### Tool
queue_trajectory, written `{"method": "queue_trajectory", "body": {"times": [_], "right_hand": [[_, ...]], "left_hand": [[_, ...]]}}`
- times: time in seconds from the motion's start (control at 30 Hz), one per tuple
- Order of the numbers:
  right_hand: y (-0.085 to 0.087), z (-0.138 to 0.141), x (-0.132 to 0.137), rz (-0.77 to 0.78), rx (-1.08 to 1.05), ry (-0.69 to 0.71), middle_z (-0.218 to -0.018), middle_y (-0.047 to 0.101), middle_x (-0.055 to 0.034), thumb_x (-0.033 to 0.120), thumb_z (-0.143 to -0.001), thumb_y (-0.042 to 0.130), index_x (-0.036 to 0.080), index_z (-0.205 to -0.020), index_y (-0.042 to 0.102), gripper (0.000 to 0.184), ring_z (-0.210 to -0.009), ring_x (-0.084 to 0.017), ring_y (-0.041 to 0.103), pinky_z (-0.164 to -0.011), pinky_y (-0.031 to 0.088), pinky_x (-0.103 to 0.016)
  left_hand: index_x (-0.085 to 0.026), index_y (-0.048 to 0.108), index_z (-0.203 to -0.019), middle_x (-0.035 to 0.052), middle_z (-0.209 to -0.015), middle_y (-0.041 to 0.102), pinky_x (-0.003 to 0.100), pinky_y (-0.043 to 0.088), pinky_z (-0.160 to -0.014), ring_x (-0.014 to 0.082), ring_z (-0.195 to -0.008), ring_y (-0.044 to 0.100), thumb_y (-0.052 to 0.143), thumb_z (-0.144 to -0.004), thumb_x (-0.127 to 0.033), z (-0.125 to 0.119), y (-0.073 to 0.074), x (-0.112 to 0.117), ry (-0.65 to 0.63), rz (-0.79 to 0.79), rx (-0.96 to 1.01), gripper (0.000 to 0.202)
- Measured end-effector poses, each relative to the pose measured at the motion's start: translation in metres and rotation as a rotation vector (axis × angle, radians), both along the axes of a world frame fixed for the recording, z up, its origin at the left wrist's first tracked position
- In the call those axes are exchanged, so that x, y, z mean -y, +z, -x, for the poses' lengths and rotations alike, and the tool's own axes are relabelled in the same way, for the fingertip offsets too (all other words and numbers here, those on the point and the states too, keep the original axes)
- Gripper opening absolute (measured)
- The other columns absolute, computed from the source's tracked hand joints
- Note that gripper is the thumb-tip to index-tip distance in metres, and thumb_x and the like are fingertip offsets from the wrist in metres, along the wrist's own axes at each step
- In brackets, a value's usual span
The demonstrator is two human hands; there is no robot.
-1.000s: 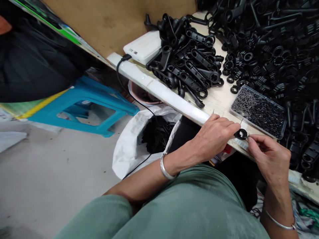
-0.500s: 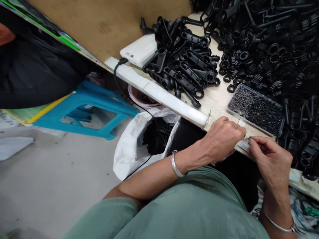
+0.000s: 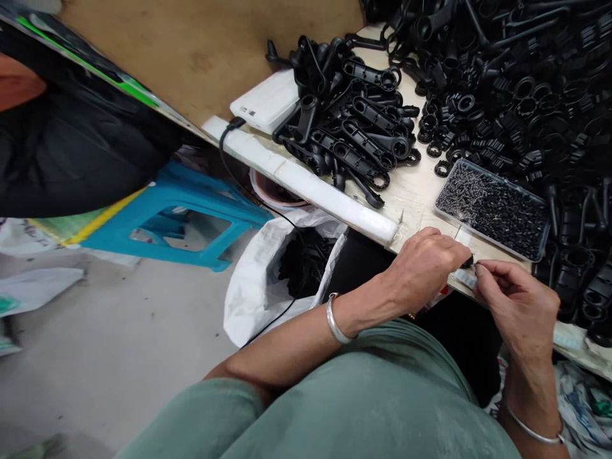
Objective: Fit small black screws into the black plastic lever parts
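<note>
Item 1, L hand [image 3: 425, 258]: we're gripping a sm. blk. part [image 3: 468, 261], mostly hidden by our fingers, btwn. both hands at the front edge of the bench [image 3: 423, 205].
Item 2, R hand [image 3: 519, 303]: we're pinching thumb + forefinger tog. just beside it; contents, if any, too sm. to tell.
Item 3, clr. tray [image 3: 539, 254], w/ sm. dk. pcs.: sitting near, beyond our hands.
Handling, our judgemt.: we're prob. doing best by bracing the L grip, holding R fingertips light, aligning w/o forcing.
</note>
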State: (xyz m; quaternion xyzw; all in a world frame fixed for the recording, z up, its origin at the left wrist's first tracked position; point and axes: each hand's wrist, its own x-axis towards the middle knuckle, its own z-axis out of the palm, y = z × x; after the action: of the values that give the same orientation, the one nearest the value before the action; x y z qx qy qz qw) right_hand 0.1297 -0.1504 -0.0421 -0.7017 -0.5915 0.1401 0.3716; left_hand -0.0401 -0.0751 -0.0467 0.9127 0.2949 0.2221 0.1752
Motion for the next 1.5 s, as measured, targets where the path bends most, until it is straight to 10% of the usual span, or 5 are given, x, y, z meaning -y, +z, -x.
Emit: {"method": "queue_trajectory", "body": {"times": [1.5], "right_hand": [[0.001,0.002,0.000,-0.051,0.077,0.061,-0.065,0.070,0.0001,0.031,-0.088,0.063,0.021,-0.079,0.072,0.016,-0.053,-0.015,0.063,-0.059,0.053,-0.028]], "left_hand": [[-0.012,0.061,-0.104,0.0072,-0.104,0.075,0.033,0.046,-0.087,0.0181,-0.098,0.070,0.052,-0.086,0.001,0.001,0.005,0.011,-0.017,0.091,-0.002,0.024]]}}
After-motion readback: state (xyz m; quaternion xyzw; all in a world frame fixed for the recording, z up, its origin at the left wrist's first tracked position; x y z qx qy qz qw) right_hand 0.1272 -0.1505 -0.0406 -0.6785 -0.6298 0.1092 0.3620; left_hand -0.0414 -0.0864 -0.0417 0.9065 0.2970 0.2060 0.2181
